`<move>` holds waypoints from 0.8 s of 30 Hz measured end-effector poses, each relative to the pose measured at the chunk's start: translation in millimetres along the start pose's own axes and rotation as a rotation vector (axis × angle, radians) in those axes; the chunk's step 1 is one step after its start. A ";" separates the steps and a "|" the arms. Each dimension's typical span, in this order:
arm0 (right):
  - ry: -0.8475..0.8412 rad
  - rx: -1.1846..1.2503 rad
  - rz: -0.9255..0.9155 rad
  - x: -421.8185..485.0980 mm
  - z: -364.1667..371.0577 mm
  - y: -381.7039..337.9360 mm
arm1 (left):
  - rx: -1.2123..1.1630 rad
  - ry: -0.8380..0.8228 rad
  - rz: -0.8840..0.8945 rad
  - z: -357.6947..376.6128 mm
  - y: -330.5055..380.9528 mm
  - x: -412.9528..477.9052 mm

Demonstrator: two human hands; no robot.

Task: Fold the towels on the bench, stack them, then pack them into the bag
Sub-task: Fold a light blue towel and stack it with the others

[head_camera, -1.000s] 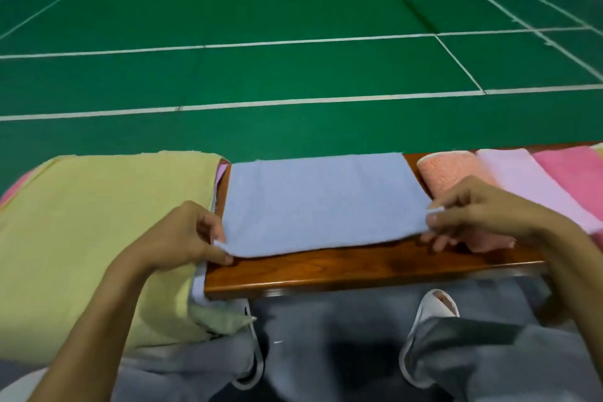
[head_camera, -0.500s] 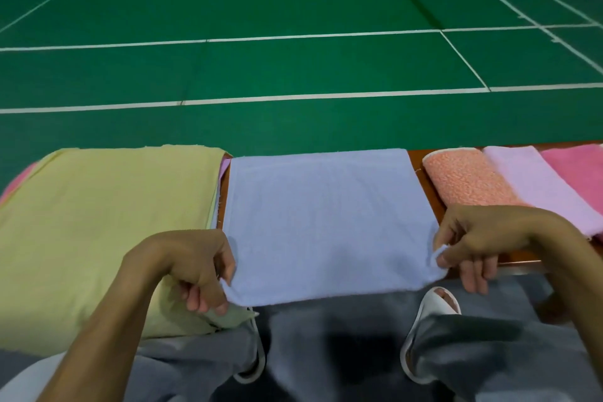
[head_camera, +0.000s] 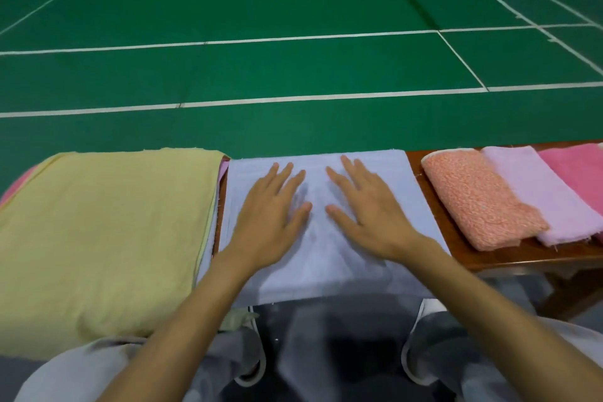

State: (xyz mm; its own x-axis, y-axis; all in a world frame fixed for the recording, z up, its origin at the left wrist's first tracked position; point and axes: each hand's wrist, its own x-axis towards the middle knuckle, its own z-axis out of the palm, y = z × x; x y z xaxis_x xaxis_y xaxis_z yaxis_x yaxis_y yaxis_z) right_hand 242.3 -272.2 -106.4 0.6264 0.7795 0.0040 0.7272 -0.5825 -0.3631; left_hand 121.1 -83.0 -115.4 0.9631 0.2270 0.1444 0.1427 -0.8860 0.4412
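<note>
Currently | step: smoothing flat, next fold judged pending | pale blue terry towel: spread across brown wooden bench, near edge overhanging | left hand, right hand: both flat, fingers straight, pressing its middle | next: pinch corners, fold over | room: yellow cloth mass just left, salmon folded towel near right

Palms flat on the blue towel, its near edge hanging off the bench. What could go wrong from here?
1. The blue towel hangs past the front edge of the bench. If the left hand and right hand sweep toward the body, it may slide off.
2. Its left edge lies against the yellow cloth. A fold from that side might catch or drag that cloth.
</note>
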 end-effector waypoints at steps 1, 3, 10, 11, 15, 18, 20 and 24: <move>-0.053 -0.060 -0.034 1.1 11.6 -4.1 | 0.031 -0.051 -0.008 10.1 -0.1 0.0; -0.113 -0.151 -0.055 1.2 28.9 0.8 | 0.124 -0.123 -0.050 24.8 -4.9 -1.3; -0.031 -0.245 0.123 -9.5 18.0 61.0 | 0.254 -0.100 -0.222 15.1 -43.2 -12.7; -0.016 -0.248 0.157 -12.0 15.1 70.0 | 0.249 -0.098 -0.241 12.8 -46.9 -14.0; 0.002 -0.226 0.212 -16.0 10.3 83.8 | 0.241 -0.079 -0.242 13.8 -49.3 -14.8; 0.007 -0.219 0.216 -15.6 10.6 80.3 | 0.228 -0.071 -0.231 13.9 -48.6 -15.6; 0.019 -0.191 0.224 -15.7 10.8 78.8 | 0.222 -0.084 -0.228 12.0 -47.9 -17.1; 0.266 -0.049 0.275 -13.3 6.3 75.0 | 0.018 0.024 -0.274 3.1 -40.6 -15.2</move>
State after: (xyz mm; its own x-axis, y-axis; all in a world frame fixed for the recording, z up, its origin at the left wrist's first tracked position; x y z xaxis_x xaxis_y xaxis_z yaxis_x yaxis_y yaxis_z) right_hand 286.8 -324.9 -139.5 0.8461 0.5095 0.1564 0.5305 -0.7767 -0.3396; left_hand 101.4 -51.8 -138.2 0.8822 0.4689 0.0431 0.4017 -0.7971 0.4508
